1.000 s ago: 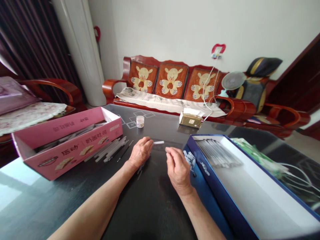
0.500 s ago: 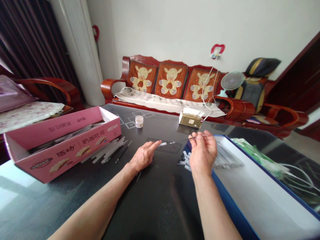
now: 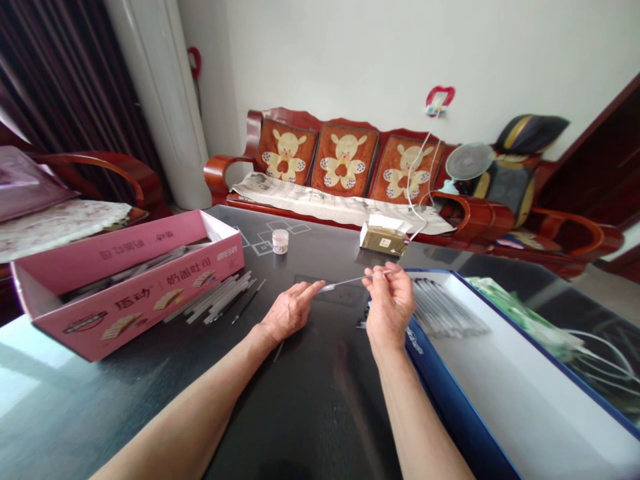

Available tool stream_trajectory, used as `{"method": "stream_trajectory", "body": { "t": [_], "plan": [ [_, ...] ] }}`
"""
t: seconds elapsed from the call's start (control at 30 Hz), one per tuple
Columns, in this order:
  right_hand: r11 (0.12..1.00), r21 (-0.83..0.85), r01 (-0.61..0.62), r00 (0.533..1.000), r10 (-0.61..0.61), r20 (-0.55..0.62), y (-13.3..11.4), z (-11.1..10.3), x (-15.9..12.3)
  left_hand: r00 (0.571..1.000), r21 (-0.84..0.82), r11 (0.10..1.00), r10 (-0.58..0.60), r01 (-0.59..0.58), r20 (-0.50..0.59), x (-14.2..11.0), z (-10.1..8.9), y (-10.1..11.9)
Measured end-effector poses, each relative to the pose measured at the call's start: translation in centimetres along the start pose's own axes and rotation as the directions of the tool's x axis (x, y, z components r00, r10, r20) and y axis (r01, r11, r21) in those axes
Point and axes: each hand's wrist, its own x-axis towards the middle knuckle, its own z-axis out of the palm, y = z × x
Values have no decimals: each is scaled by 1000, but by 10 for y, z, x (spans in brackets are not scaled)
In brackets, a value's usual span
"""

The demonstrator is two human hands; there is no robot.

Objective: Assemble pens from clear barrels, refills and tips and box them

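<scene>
My left hand (image 3: 289,312) rests low over the dark table, its fingers closed on a small whitish translucent sleeve (image 3: 327,287) that pokes out past the fingertips. Higher and to the right, my right hand (image 3: 391,308) pinches a thin stick like a pen refill (image 3: 350,279). The stick's left end meets the sleeve; whether it sits inside cannot be made out. Several similar thin sticks (image 3: 220,300) lie on the table left of my left hand. More sticks (image 3: 445,308) lie in rows inside the blue-edged box (image 3: 450,393) beside my right hand.
On the left stands a pink carton (image 3: 165,293) holding long thin pieces. A small round tub (image 3: 281,242) and a tissue box (image 3: 384,239) stand farther back. Green-and-white plastic packaging (image 3: 525,313) lies right of the blue-edged box. A wooden sofa (image 3: 230,170) is beyond the table.
My right hand has moved left, bringing the refill-like stick's end from a short gap away up to the sleeve. My left hand has stayed nearly still.
</scene>
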Motion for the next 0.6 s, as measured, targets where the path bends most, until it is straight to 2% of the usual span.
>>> {"method": "stream_trajectory", "body": {
  "t": [0.27,0.47,0.6],
  "plan": [
    [984,33,-175,984,176,-34,11,-2,-2,998,68,997,-27,30,-51,1,-1,0],
    [952,-47,-302,948,305,96,28,8,-27,995,130,988,-73,81,-61,1,-4,4],
    [944,-151,-295,932,319,174,43,10,-45,994,123,988,-91,98,-66,1,-4,5]
  ]
}}
